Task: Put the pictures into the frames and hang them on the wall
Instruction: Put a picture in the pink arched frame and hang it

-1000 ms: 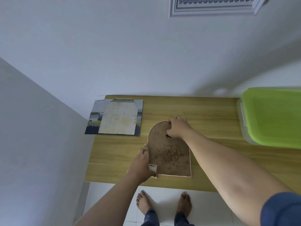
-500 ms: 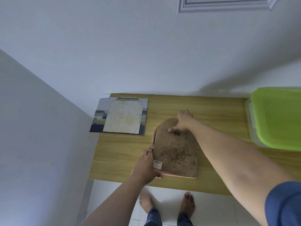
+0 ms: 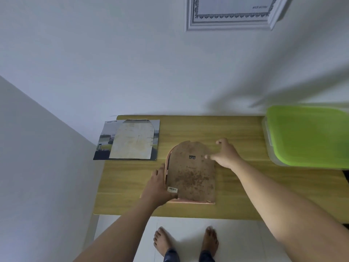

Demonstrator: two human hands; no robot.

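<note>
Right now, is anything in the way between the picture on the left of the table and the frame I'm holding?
Nothing visible lies on the table between the picture and the frame. But a pale arched sheet lies on the picture, and the brown backing board covers the frame's back.

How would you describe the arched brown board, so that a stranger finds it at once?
On the wooden table, look near the front edge, between the left hand and the right hand. The arched board lies there, brown and speckled, with a barcode sticker at its near left corner; the pale sheet farther back has no sticker.
</note>
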